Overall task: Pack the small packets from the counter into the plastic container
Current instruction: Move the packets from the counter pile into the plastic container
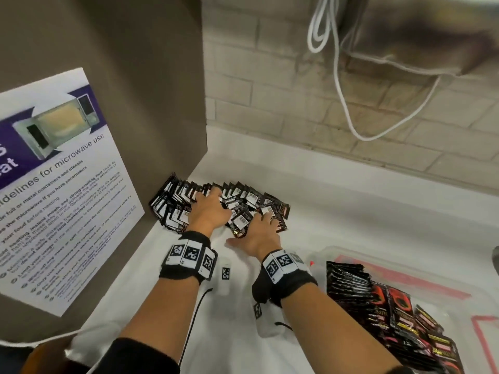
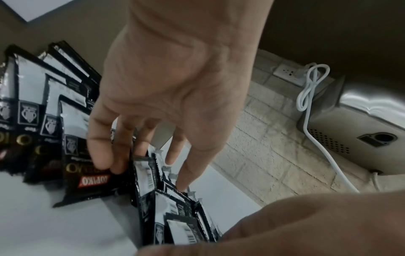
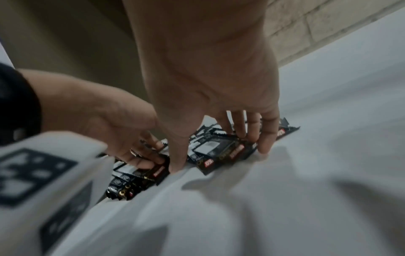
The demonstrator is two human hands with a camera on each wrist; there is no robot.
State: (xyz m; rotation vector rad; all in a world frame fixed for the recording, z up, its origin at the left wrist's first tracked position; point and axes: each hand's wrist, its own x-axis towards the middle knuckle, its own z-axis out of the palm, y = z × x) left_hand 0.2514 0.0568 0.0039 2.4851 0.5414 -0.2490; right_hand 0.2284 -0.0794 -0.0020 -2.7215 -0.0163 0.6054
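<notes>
A pile of small black-and-white packets (image 1: 243, 201) lies on the white counter, in the corner against the brown panel. My left hand (image 1: 209, 209) rests on the pile's middle with its fingers spread; in the left wrist view its fingers (image 2: 103, 155) touch the packets (image 2: 72, 124). My right hand (image 1: 260, 230) lies on the pile's right end, fingers straight on the packets (image 3: 219, 147) and thumb down at the counter. The clear plastic container (image 1: 405, 265) stands at the right. It holds rows of black packets (image 1: 378, 306).
A brown panel with a microwave-guidelines poster (image 1: 62, 184) walls off the left side. Behind the counter is a tiled wall with a hanging white cable (image 1: 337, 76). A steel appliance (image 2: 361, 129) and a wall socket (image 2: 287, 72) are at the back right.
</notes>
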